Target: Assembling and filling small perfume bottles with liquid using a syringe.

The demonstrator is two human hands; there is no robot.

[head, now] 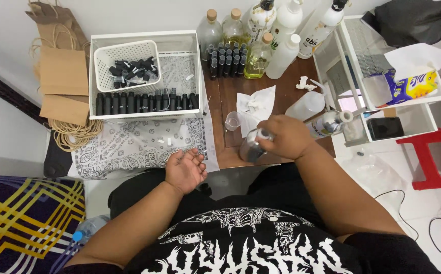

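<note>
Right hand (287,136) gripping silver bottle (252,147), left hand (185,170) open (palm up)

shirt: black, white jagged print (240,243) | sleeves: short | lap: black garment (144,193)

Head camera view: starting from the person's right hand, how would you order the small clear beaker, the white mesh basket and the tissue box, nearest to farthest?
From the right hand:
1. Small clear beaker, just to its left on the wooden table.
2. Tissue box, on the white shelf at right.
3. White mesh basket, far left, inside the white tray.
</note>
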